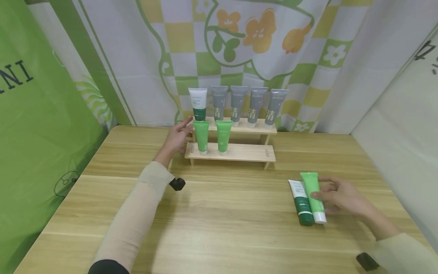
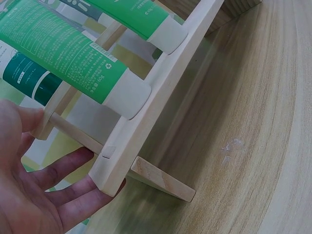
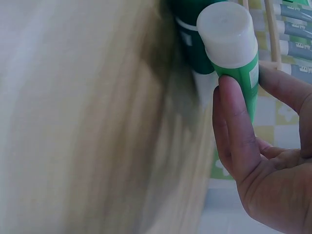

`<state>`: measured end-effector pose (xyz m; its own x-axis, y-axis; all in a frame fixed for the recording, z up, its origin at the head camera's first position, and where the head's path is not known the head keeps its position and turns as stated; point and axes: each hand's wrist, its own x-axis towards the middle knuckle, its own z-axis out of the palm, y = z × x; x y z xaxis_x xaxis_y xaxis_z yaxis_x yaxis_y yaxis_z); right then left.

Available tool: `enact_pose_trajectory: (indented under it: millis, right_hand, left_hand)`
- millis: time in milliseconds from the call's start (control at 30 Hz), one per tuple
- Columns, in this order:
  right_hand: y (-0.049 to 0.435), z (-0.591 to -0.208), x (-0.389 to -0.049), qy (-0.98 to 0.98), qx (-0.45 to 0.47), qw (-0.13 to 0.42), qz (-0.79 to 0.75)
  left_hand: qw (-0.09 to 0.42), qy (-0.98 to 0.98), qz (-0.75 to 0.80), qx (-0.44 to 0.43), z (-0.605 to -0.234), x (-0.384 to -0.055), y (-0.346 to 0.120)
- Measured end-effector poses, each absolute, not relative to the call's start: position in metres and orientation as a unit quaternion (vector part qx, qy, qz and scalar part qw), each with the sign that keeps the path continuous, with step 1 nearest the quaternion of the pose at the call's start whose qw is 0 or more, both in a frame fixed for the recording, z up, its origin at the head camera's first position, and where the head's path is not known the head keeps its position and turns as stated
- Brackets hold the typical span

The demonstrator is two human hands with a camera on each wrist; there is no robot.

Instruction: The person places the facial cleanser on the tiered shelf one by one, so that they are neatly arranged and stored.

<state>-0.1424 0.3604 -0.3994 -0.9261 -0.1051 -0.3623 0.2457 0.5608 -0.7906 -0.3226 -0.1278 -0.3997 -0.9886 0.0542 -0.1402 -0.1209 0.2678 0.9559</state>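
Observation:
My left hand (image 1: 176, 137) grips the left end of a two-step wooden display stand (image 1: 246, 153). In the left wrist view, the thumb rests at the upper step's end and the fingertips reach behind the lower step (image 2: 124, 156). Two green squeeze tubes (image 1: 223, 137) stand cap-down on that lower step. A white and dark green tube (image 1: 199, 102) heads the upper row at its left. At the right, a light green tube (image 1: 313, 190) is held between thumb and fingers of my right hand (image 1: 345, 196), its white cap (image 3: 228, 36) toward me. Another white and dark green tube (image 1: 301, 203) lies alongside it.
Several grey tubes (image 1: 257, 106) stand along the upper step. A patterned curtain (image 1: 184, 49) hangs behind the wood-grain table (image 1: 219, 220), with a green cloth (image 1: 34, 133) at the left and a pale panel (image 1: 400, 114) at the right.

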Motion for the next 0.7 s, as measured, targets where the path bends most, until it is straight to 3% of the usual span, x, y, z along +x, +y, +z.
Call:
enact_pose_trajectory:
  millis: [700]
  right_hand:
    - [0.301,-0.355,-0.184,0.862,-0.052,0.163,-0.477]
  left_hand:
    - [0.074,0.79,0.609,-0.026,-0.398,-0.322,-0.128]
